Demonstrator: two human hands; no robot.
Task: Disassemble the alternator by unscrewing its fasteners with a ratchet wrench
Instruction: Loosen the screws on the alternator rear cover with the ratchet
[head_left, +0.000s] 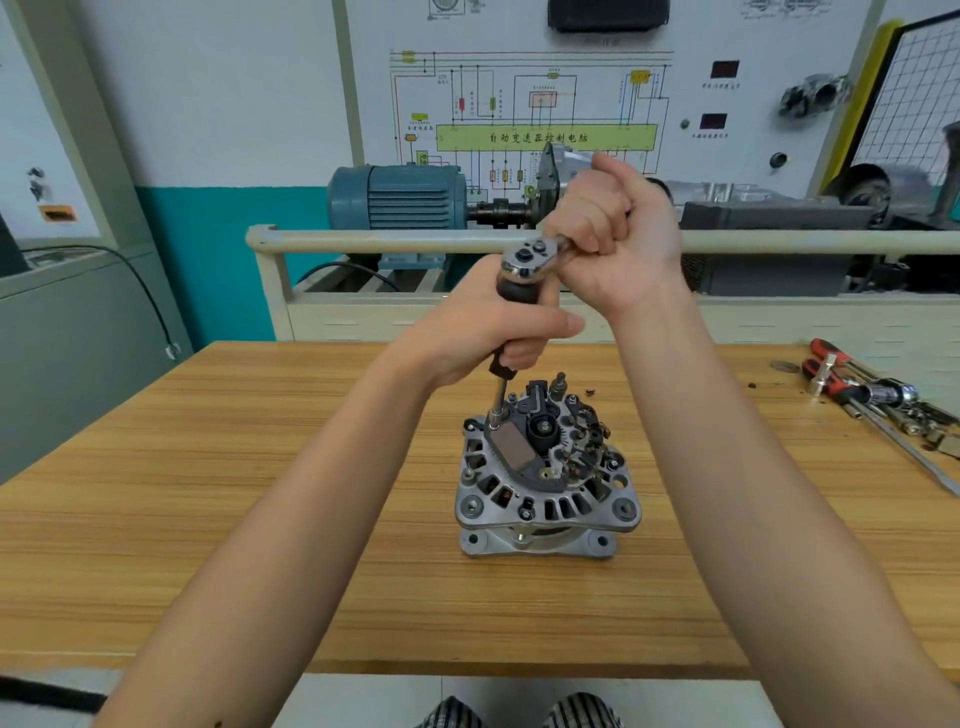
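Observation:
A silver alternator (545, 483) stands on the wooden table (260, 493) with its rear parts exposed. A black-handled extension driver (511, 332) stands upright over it, and its socket sits on a fastener (494, 418) at the alternator's upper left. My left hand (493, 332) grips the black handle. The chrome ratchet wrench head (530, 260) is fitted on top of that handle. My right hand (613, 234) is curled round the ratchet's handle, which the fist hides.
Red-handled screwdrivers, sockets and a long metal bar (883, 400) lie at the table's right edge. Behind the table runs a rail (389, 241) in front of a blue electric motor (400, 197) and a wiring-diagram board (530, 104).

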